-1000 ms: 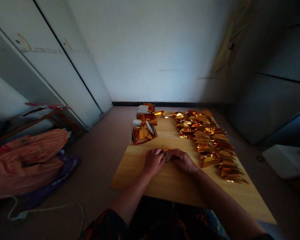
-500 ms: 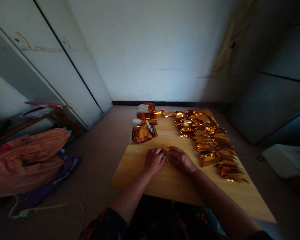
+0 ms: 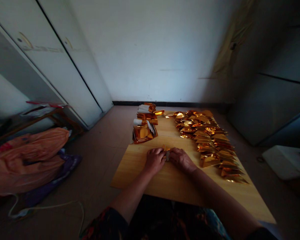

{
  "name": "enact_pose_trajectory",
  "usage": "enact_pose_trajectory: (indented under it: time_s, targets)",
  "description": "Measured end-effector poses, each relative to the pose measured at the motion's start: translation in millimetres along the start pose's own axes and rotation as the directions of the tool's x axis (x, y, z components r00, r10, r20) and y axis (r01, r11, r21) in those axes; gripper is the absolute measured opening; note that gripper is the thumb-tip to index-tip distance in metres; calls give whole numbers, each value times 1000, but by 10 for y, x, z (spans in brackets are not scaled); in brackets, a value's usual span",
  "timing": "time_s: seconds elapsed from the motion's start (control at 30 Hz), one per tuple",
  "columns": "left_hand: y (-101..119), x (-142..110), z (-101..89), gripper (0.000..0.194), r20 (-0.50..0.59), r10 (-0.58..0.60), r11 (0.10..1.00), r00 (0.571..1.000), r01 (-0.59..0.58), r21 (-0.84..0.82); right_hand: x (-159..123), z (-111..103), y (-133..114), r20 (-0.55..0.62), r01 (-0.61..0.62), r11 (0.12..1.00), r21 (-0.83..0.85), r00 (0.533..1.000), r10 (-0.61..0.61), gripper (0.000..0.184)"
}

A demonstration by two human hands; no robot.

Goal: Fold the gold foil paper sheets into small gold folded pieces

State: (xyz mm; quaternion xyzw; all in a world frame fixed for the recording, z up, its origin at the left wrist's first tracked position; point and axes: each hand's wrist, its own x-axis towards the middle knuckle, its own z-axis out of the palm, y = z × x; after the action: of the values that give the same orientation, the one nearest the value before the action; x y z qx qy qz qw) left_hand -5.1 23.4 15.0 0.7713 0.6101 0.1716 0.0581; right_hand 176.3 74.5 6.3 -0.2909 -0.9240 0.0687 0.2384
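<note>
Between my two hands, just above the wooden board, is a small piece of gold foil paper [image 3: 167, 155] with a greyish side showing. My left hand [image 3: 155, 159] has its fingers closed on the paper's left side. From the right, my right hand [image 3: 181, 159] grips it with bent fingers. Much of the paper is covered by my fingers, so its exact fold cannot be made out. Beyond my left hand lies a stack of flat gold foil sheets [image 3: 143, 133]. Folded gold foil pieces [image 3: 210, 143] stand in overlapping rows right of my right hand.
The wooden board [image 3: 130, 170] carries all the foil. More foil sheets [image 3: 147, 108] lie at its far left corner. On the floor at left are a pink cloth bundle [image 3: 32, 156] and a white cable [image 3: 57, 205]. A white box [image 3: 286, 161] stands at right, cabinets [image 3: 72, 63] at back left.
The fingers of my right hand have curled in closer around the paper. Both hands stay in nearly the same place, and the view has shifted very slightly.
</note>
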Motion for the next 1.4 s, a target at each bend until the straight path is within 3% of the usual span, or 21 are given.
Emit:
enact_pose_trajectory:
  time_s: [0.2, 0.3, 0.4, 0.47, 0.53, 0.67, 0.8, 1.03, 1.2, 1.3, 1.4]
  targets:
    - [10, -3, 4, 31, -8, -2, 1000, 1000, 2, 10, 13, -77, -87, 11, -36, 999, 14, 999, 36, 17]
    - [14, -4, 3, 31, -13, 2, 1000, 1000, -2, 7, 18, -65, -121, -46, -96, 973, 209, 993, 108, 16]
    - [14, -3, -2, 30, -15, 3, 1000, 1000, -3, -4, 20, -39, -116, -88, -148, 890, 431, 975, 205, 15]
    - [12, -2, -2, 30, -13, 1, 1000, 1000, -1, -7, 13, -29, -89, -87, -184, 835, 519, 960, 266, 17]
    - [8, -3, 4, 32, -13, 0, 1000, 1000, 0, -6, -4, -22, -50, -73, -168, 820, 547, 966, 247, 23]
    - [0, -8, 16, 34, -26, 2, 1000, 1000, -2, -13, -43, -11, 35, -37, -55, 857, 512, 996, 86, 23]
    - [-4, -15, 9, 34, -37, 13, 1000, 999, -13, -26, -34, -30, 117, -18, -9, 904, 427, 1000, 18, 16]
    - [3, -15, -10, 36, -10, 4, 1000, 1000, -4, -31, 28, -128, 185, 76, 51, 939, 340, 994, -82, 20]
    - [10, -12, -4, 35, -25, -3, 1000, 1000, 2, -21, -16, -108, 51, 47, 25, 933, 359, 998, -45, 25]
    - [9, -13, 2, 34, -37, 6, 1000, 999, -6, -15, -71, -69, 3, 6, -18, 973, 232, 1000, 17, 29]
    - [4, -14, 10, 35, -35, 11, 1000, 999, -12, -20, -104, -29, 50, -28, -27, 992, 121, 999, 30, 17]
